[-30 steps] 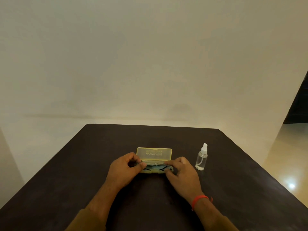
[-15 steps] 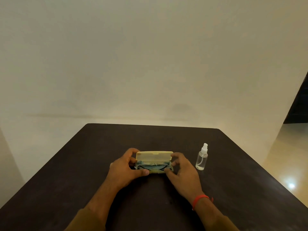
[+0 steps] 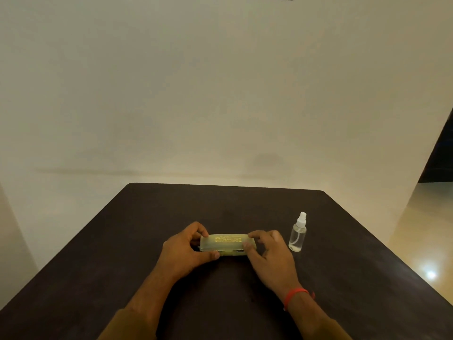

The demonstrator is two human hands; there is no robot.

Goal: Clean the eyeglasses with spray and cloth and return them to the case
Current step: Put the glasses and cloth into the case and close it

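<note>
Eyeglass case (image 3: pixel 226 242): pale yellow, gold print on the lid, lid down. Lies flat on the dark table (image 3: pixel 220 204), about mid-table. Held at its 2 ends: left hand (image 3: pixel 182 251) curled round the left end, thumb along the near edge; right hand (image 3: pixel 272 253) pinching the right end, thumb on the lid. Clear spray bottle (image 3: pixel 297 238) upright just right of the right hand, not touching. Red band (image 3: pixel 294 294) on the right wrist.
</note>
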